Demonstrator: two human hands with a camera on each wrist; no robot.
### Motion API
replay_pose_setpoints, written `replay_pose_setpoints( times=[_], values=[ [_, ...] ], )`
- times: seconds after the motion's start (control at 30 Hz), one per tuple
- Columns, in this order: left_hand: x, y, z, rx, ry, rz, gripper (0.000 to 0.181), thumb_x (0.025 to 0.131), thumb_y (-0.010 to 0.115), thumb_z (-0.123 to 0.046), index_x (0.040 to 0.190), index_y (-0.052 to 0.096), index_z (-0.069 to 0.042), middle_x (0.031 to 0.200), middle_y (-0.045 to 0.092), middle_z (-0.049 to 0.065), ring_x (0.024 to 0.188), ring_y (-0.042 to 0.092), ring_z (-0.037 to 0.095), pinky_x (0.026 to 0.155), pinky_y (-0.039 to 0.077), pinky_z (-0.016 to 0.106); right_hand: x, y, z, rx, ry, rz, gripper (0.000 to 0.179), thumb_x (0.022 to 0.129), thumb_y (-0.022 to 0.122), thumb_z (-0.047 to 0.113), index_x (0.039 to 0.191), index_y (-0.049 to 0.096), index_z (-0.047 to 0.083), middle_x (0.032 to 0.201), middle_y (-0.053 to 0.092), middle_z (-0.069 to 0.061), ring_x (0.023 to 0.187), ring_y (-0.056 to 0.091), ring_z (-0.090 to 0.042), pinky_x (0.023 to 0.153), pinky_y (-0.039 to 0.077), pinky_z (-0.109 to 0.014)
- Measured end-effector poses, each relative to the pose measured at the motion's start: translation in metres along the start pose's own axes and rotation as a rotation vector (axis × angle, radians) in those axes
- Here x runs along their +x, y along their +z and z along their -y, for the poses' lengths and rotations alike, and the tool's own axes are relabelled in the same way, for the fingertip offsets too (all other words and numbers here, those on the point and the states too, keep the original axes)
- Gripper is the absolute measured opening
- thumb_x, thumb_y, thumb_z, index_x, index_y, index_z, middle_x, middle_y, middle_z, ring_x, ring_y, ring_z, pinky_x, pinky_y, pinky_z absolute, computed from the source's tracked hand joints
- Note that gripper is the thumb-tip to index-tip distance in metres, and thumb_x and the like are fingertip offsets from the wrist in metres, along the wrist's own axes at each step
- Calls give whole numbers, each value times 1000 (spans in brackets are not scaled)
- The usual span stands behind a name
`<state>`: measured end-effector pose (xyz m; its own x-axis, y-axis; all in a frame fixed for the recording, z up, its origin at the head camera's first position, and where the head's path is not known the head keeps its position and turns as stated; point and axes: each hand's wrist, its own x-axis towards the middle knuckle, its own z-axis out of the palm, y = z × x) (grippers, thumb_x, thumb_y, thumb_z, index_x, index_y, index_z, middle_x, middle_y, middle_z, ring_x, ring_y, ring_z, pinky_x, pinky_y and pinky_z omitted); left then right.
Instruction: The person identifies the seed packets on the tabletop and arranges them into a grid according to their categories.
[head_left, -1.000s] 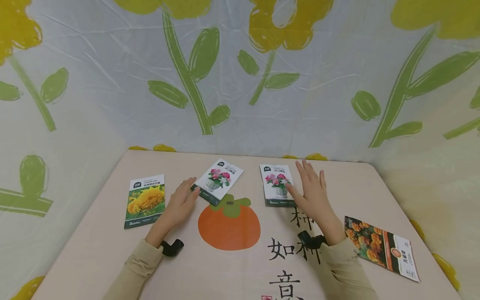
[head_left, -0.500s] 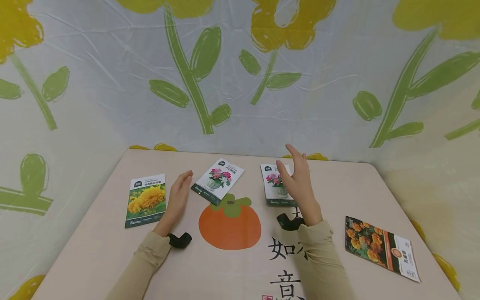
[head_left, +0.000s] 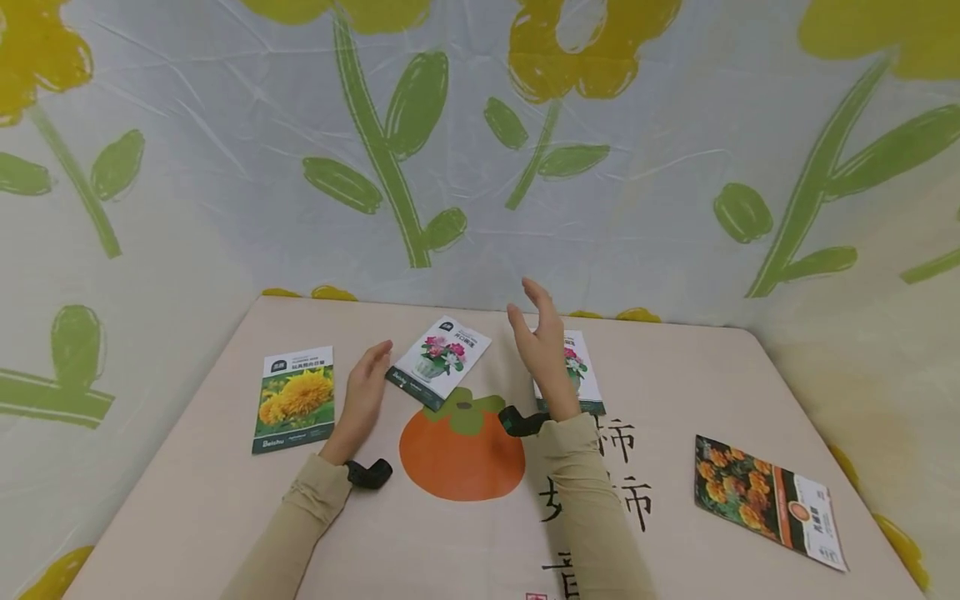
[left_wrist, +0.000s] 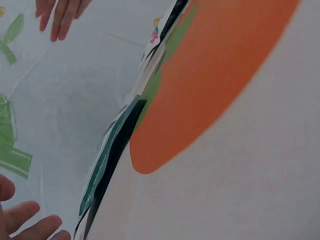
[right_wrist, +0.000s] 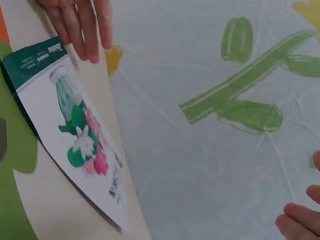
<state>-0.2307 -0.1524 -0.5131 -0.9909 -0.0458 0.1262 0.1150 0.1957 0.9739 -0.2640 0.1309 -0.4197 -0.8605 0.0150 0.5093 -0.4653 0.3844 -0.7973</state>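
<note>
Flat on the table lies a tilted seed packet (head_left: 438,360) with pink and white flowers in a pot. My left hand (head_left: 362,404) is at its left edge, fingers extended, holding nothing; whether it touches the packet I cannot tell. In the right wrist view that packet (right_wrist: 37,107) lies beside the left fingers (right_wrist: 82,30). My right hand (head_left: 546,354) hovers with spread, relaxed fingers and partly hides a second pink-flower packet (head_left: 588,371). The left wrist view catches the left fingers (left_wrist: 32,225) at the lower left and the right hand (left_wrist: 62,17) at the top.
A yellow-flower seed packet (head_left: 295,404) lies to the left, and an orange-flower packet (head_left: 768,500) slants at the right. The pale tablecloth (head_left: 450,550) bears a printed persimmon (head_left: 461,458) and black characters. A flower-printed sheet (head_left: 637,208) rises behind the table.
My right hand has moved left, from beside the second pink-flower packet to in front of its left part. The left hand has turned slightly and stays near the tilted packet. The packets keep their places.
</note>
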Motion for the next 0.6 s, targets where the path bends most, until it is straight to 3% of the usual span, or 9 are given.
replay_pose_setpoints(
  times=[0.2, 0.37, 0.5, 0.6],
  values=[
    [-3, 2, 5, 135, 28, 73, 51, 107, 42, -37, 152, 40, -14, 154, 41, 7, 143, 36, 24, 114, 32, 44, -12, 36, -18, 69, 141, 102, 51, 103, 55, 22, 151, 40, 10, 154, 41, -9, 143, 35, -26, 114, 29, -54],
    [-4, 3, 5, 184, 67, 118, 50, 106, 47, -31, 151, 41, -10, 155, 41, 8, 143, 34, 26, 116, 29, 45, -24, 57, -29, 92, 283, 212, 55, 102, 55, 23, 154, 37, 17, 159, 33, -8, 127, 50, -38, 104, 41, -56],
    [-3, 2, 6, 215, 78, 137, 49, 105, 50, -28, 151, 43, -9, 155, 40, 6, 145, 31, 24, 117, 27, 44, -31, 67, -36, 96, 299, 268, 55, 102, 56, 18, 153, 37, 9, 161, 29, -9, 127, 47, -39, 101, 43, -55],
    [-3, 1, 8, 240, 79, 150, 49, 105, 51, -28, 151, 43, -11, 156, 39, 3, 146, 30, 22, 118, 26, 43, -36, 71, -43, 114, 268, 281, 54, 102, 56, 16, 150, 38, 2, 160, 29, -13, 141, 35, -31, 109, 38, -51]
  ],
)
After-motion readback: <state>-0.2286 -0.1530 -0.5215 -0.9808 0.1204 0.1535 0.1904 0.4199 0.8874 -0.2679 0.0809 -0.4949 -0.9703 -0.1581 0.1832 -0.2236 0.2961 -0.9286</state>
